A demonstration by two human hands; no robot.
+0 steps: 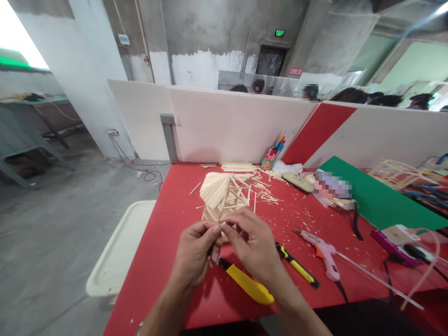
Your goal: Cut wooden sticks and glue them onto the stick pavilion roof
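In the head view, my left hand (196, 247) and my right hand (254, 238) meet above the front of the table, fingertips pinched together. Whatever sits between them is too small and covered to make out. Just behind my fingers stands a small stick-built house model (217, 189); its left roof slope is covered with pale sticks, and the right side shows open framing. Below my hands lies a yellow-handled cutter (249, 284), partly hidden by them. A black-and-yellow utility knife (299, 267) rests right of my right wrist. Farther right is a pink glue gun (325, 254) with a long glue stick.
Loose sticks (238, 166) and scraps lie across the red table (168, 233). A pen cup (269, 159), a green board (367, 196) and a purple power strip (395, 247) with cables stand around. A white partition (238, 126) closes the back; a pale stool (122, 247) is left.
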